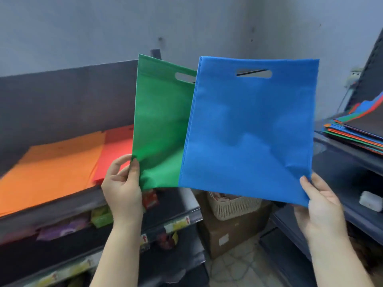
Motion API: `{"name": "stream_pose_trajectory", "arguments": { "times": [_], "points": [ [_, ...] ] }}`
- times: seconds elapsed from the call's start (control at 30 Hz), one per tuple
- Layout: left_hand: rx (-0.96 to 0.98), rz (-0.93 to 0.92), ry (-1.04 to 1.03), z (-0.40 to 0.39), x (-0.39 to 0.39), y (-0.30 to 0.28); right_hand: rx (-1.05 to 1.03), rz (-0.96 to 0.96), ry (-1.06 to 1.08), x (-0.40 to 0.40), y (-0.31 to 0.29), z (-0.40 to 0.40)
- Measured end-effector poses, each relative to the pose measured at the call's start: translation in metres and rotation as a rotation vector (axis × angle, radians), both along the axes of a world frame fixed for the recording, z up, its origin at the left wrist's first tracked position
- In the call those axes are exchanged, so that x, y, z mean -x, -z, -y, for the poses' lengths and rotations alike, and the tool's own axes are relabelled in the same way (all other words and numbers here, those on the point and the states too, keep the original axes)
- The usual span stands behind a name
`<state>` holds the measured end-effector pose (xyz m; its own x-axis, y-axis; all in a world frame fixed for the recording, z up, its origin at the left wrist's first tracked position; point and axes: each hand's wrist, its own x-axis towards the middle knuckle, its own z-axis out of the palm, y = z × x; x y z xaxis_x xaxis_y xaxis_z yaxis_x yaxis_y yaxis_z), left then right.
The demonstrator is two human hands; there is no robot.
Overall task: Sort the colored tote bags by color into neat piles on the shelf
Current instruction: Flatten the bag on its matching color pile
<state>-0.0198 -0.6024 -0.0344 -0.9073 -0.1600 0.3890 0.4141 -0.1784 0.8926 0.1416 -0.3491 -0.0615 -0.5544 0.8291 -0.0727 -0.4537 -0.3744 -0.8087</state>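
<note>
My left hand (122,187) pinches the lower left corner of a green tote bag (159,129), held upright in the air. My right hand (319,201) pinches the lower right corner of a blue tote bag (248,129), which overlaps the green one in front. Both bags hang above the gap between two shelf units. On the left shelf (51,206) an orange pile (51,168) lies flat, with a red pile (116,152) beside it on its right. A mixed stack of colored bags (356,133) sits on the right shelf.
Lower left shelves carry small packaged goods (99,219) and price labels. A cardboard box (232,230) with a beige basket (234,204) on it stands on the floor between the units. A grey wall lies behind. A small white box (371,200) rests on the right lower shelf.
</note>
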Motion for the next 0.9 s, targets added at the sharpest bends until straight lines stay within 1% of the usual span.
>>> {"name": "stream_pose_trajectory", "arguments": {
  "times": [0.13, 0.37, 0.57, 0.9],
  "points": [
    [-0.047, 0.019, -0.109, 0.057, -0.004, -0.009, 0.015, -0.033, -0.116, 0.032, -0.007, 0.035],
    [-0.079, -0.027, -0.31, 0.154, -0.001, -0.014, -0.008, -0.069, -0.311, 0.078, -0.025, 0.118],
    [-0.087, -0.076, -0.421, 0.242, 0.0, -0.016, 0.02, -0.093, -0.463, 0.114, -0.027, 0.203],
    [-0.057, -0.043, -0.614, 0.407, -0.015, -0.01, -0.037, -0.105, -0.565, 0.146, -0.037, 0.345]
  ]
}}
